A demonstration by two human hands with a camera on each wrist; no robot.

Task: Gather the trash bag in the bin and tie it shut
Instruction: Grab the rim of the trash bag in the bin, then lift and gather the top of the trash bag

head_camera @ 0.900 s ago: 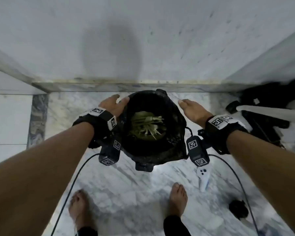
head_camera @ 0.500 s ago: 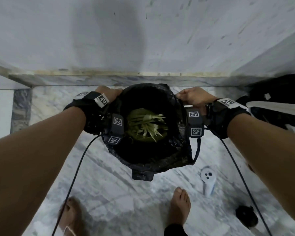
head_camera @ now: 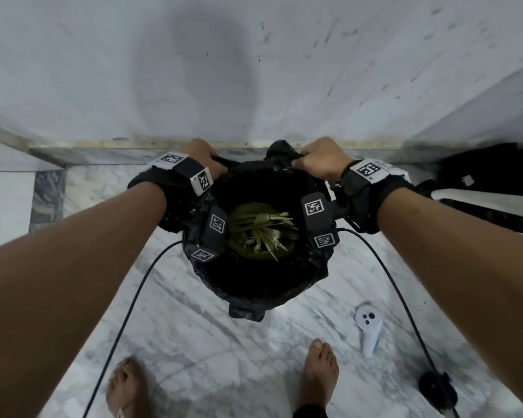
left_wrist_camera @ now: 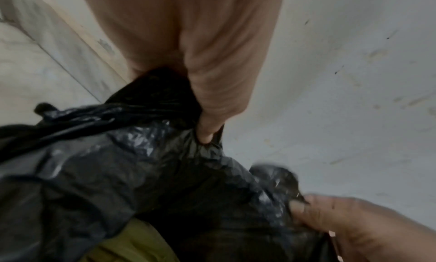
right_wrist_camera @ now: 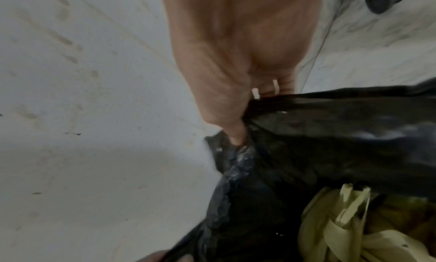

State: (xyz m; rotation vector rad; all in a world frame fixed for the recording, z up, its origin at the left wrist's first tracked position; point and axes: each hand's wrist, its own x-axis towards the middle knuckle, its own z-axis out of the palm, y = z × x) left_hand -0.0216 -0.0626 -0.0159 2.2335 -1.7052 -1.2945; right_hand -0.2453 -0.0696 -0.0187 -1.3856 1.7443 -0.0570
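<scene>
A black trash bag [head_camera: 263,291] lines a small round bin that stands on the marble floor against the wall. Green and pale leaf scraps [head_camera: 261,232] lie inside it. My left hand [head_camera: 204,159] grips the bag's far-left rim, its fingers curled into the plastic [left_wrist_camera: 205,133]. My right hand [head_camera: 317,159] grips the far-right rim the same way, with bunched plastic [right_wrist_camera: 238,135] under its fingers. The bag's mouth is still wide between the two hands. In the left wrist view the right hand [left_wrist_camera: 335,221] shows at the lower right, holding the crumpled edge.
The white wall [head_camera: 254,70] and its marble skirting stand just behind the bin. A white controller [head_camera: 369,330] lies on the floor at the right, and my bare feet [head_camera: 319,375] stand in front. Black bags and gear [head_camera: 489,182] lie at the far right. Cables trail from both wrists.
Both hands moved from the sides of the bin to its far rim, curled and took hold of the bag's edge. The view shifted slightly closer over the bin.
</scene>
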